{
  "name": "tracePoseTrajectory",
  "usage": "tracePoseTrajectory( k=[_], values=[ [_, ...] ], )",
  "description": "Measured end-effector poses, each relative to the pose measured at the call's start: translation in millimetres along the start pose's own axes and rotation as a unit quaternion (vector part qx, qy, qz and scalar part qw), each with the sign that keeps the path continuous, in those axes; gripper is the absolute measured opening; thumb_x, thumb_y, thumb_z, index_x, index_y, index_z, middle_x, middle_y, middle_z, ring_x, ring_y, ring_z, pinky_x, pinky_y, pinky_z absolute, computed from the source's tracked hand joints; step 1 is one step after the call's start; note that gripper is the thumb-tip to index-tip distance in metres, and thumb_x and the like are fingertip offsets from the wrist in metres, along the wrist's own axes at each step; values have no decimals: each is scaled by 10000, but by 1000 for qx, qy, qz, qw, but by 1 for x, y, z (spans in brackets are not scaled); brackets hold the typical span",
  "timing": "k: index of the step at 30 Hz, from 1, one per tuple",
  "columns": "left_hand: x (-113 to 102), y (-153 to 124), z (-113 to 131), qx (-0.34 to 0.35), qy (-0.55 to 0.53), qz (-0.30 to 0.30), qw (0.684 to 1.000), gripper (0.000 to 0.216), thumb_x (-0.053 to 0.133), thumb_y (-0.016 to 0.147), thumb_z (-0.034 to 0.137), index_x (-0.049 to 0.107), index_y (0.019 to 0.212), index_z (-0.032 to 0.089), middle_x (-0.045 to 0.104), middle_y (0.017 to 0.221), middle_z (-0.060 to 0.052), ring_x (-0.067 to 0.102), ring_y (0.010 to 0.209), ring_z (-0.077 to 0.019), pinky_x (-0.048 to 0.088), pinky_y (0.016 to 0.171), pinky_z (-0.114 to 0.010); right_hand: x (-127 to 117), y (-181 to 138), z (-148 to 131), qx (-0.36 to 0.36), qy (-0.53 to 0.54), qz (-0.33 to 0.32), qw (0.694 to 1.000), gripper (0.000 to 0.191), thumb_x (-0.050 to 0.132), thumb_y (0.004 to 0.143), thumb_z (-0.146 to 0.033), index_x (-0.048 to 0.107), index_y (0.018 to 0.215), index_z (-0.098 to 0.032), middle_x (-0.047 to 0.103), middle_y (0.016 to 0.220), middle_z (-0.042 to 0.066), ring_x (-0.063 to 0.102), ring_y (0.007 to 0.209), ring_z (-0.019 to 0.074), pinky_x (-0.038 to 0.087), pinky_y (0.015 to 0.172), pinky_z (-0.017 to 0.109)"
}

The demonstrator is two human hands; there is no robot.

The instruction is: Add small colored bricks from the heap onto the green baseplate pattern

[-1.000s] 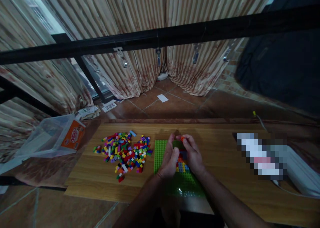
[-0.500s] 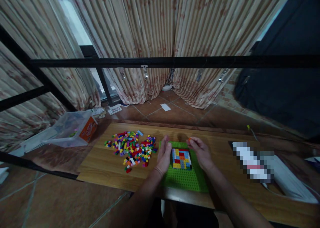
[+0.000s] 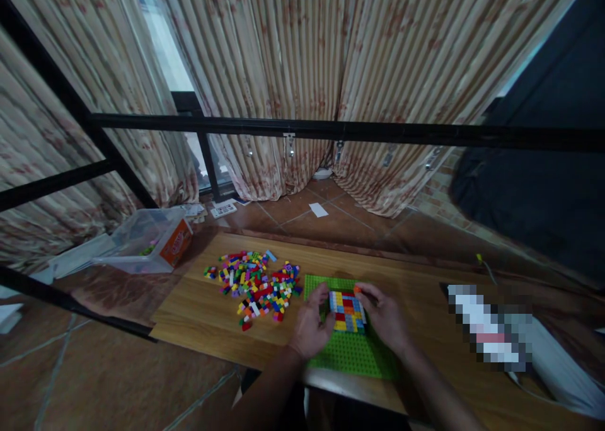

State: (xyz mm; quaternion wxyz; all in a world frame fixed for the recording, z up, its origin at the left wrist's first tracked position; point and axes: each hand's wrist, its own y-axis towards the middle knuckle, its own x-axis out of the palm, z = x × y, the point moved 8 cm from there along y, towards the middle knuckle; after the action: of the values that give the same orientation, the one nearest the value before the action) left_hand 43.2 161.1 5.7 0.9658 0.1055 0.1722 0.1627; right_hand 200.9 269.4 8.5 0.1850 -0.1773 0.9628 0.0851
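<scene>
A block of coloured toy bricks [image 3: 348, 312] stands on the green baseplate [image 3: 352, 358], built of red, yellow, blue and grey pieces. My right hand [image 3: 384, 314] pinches a small orange brick [image 3: 357, 289] at the block's far right corner; whether the brick touches the block I cannot tell. On the other side, my left hand [image 3: 312, 322] is curved along the block's left edge, fingers apart, with nothing held. Left of the baseplate lies a heap of loose bricks [image 3: 258, 283] in many colours.
The wooden table [image 3: 189, 311] carries everything. At right lie a blurred-out item [image 3: 486, 324] and a white object with a cable [image 3: 558, 349]. Beyond the left end sits a clear plastic box [image 3: 142, 242] with an orange label. A black metal bar [image 3: 302, 127] crosses before the curtains.
My right hand has brought the orange brick down and nearer to the block's far right corner. My left hand has come closer to the block's left side. The camera view has shifted slightly.
</scene>
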Motion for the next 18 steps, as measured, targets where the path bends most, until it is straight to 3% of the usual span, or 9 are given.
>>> tracePoseTrajectory(
  k=[6,18],
  values=[
    [3,1,1,12,42,-16,999,666,559,771,126,362,1401,213,578,1320,-93,589,1166,-234,480,1029,-416,13,1,-15,-50,-81,-30,995,307,558,829,-410,705,1022,-222,711,1036,71,651,968,238,480,903,393],
    [4,3,3,18,51,-31,998,670,564,745,133,376,1385,188,584,1306,-105,595,1161,-232,487,1024,-406,28,6,-13,-31,-50,-63,996,272,581,792,-406,716,945,-227,729,966,58,666,887,227,505,841,378]
  ],
)
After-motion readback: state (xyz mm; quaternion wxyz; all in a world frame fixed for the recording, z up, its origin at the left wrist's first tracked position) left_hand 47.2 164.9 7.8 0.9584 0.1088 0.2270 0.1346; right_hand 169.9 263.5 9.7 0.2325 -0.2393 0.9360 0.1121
